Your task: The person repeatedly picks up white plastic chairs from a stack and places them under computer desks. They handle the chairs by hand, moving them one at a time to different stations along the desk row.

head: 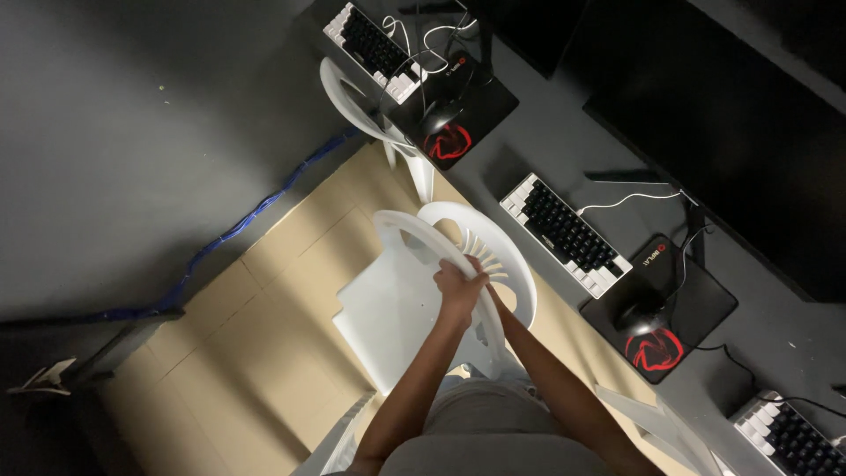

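A white plastic chair stands on the tan tiled floor just in front of me, its slotted backrest towards the desk. My left hand is closed over the chair's curved upper rim. My right hand reaches up beside it and grips the same rim. It is mostly hidden behind my left hand and the rim. Both forearms stretch out from my body at the bottom of the view.
A long dark desk runs along the right with several black-and-white keyboards, black mouse pads with a red emblem and dark monitors. A second white chair stands further along. A blue cable runs along the grey wall.
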